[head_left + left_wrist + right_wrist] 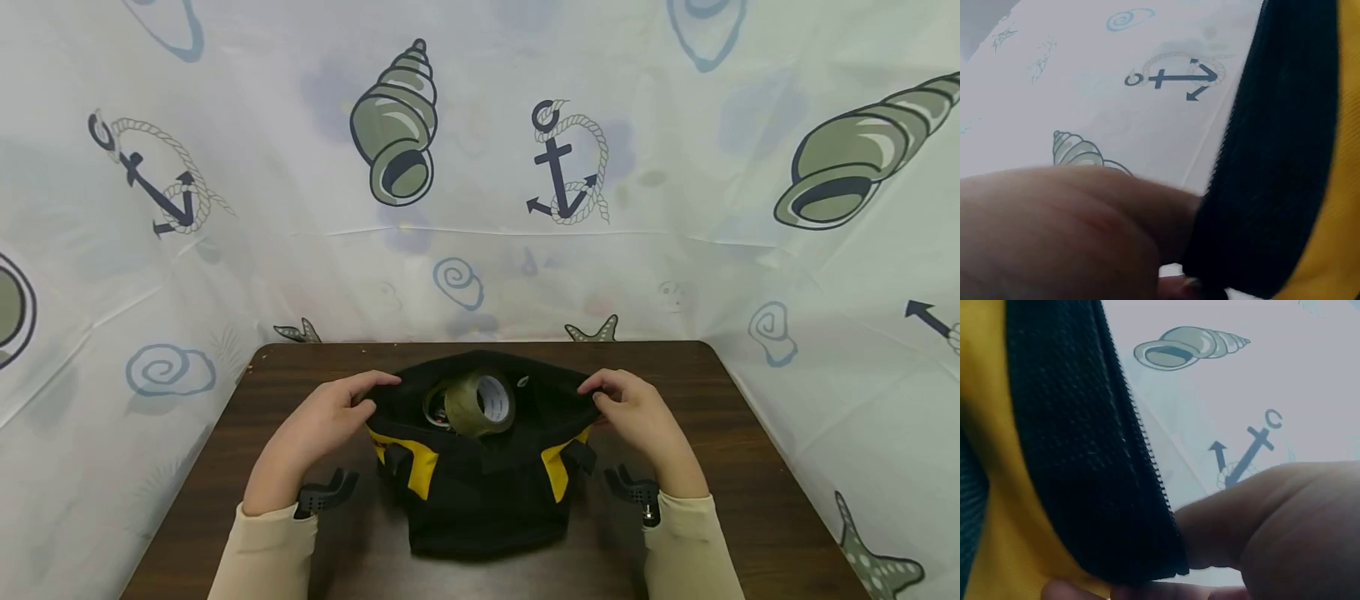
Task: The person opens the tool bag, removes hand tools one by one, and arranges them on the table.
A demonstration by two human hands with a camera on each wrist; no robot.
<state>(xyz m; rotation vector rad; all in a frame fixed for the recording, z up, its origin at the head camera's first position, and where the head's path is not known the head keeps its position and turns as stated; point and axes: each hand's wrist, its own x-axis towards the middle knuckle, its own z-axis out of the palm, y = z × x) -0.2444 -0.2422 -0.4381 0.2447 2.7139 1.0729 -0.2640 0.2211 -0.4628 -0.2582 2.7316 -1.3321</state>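
Observation:
A black and yellow zippered tool bag (487, 500) stands on the table with its mouth spread wide. Inside lie a roll of clear packing tape (459, 406), tilted so its white core shows, and another ring-shaped thing (435, 408) partly hidden behind it. My left hand (324, 421) pinches the left corner of the bag's mouth between thumb and fingers. At the opposite corner, my right hand (637, 417) grips the rim the same way. Both wrist views show the zipper teeth along the black edge, with the left thumb (1172, 215) and right thumb (1210, 540) against it.
The bag sits mid-width on a dark brown wooden table (300, 383) with rounded far corners. Behind and on both sides hangs a white curtain (480, 150) printed with shells, anchors and starfish, meeting the table's far edge. A black wrist mount (327, 492) is worn on each arm.

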